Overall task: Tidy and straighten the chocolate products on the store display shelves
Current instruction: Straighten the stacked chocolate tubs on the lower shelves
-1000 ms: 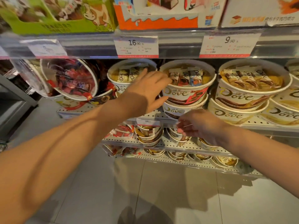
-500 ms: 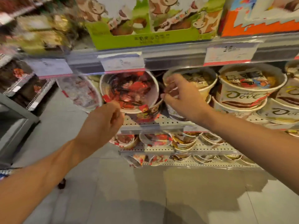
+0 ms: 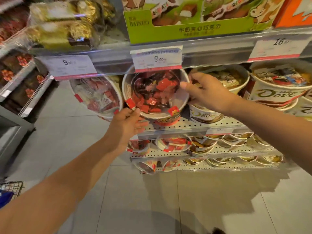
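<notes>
Both hands gripping red-choc tub (image 3: 156, 94) at shelf (image 3: 190, 124) front edge — L hand (image 3: 127, 122) under rim, R hand (image 3: 205, 92) pinching side; next prob. square it w/ neighbours.

Single head cam, wide-angle, looking forward and slightly down at the tub shelf (image 3: 194, 125) from arm's reach, shelf face filling upper frame, floor (image 3: 152, 191) the lower half, forearms entering from near left and right; no second view.

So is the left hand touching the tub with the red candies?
Touching. The head view shows the left hand with its fingers on the lower rim of the red candy tub.
</notes>
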